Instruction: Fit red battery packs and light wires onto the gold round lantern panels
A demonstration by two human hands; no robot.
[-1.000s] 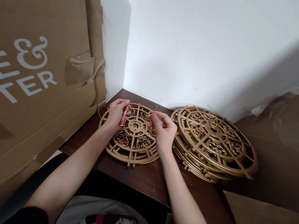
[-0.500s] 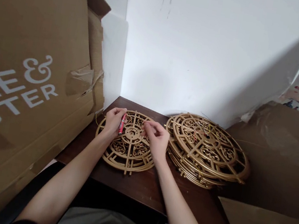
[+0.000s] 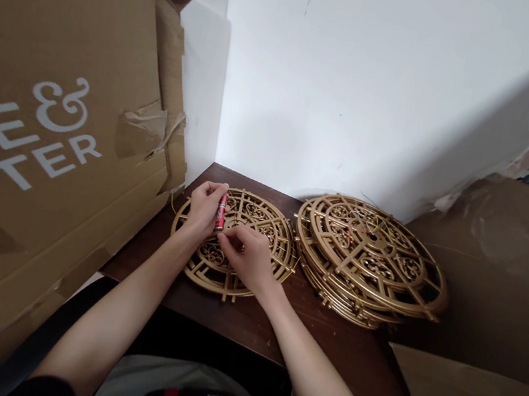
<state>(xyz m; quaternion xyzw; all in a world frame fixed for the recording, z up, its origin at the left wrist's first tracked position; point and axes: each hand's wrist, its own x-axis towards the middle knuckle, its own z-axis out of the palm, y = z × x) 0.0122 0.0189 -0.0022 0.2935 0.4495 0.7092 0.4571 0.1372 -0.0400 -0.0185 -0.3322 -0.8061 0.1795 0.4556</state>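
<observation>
My left hand (image 3: 205, 207) is closed round a small red battery (image 3: 221, 213), which stands nearly upright at the fingertips. At the battery's lower end, the thumb and fingertips of my right hand (image 3: 249, 253) are pinched together; whatever they hold is too small to make out. Beneath both hands a round gold openwork ornament (image 3: 226, 288) with scrolls and crossing bars lies flat on the dark wooden table (image 3: 252, 331). Thin yellow wire (image 3: 173, 203) sticks out past its left edge. My hands cover part of the ornament's middle.
On the right, a leaning stack of similar gold ornaments (image 3: 371, 256) carries loose thin wires on top. A large cardboard box (image 3: 54, 122) walls off the left, and more cardboard (image 3: 499, 278) stands at the right. A white wall (image 3: 364, 86) rises behind the table.
My right hand has moved left and slightly down, from over the ornament's right side to the battery's lower end. My left hand still holds the battery. The view has shifted slightly.
</observation>
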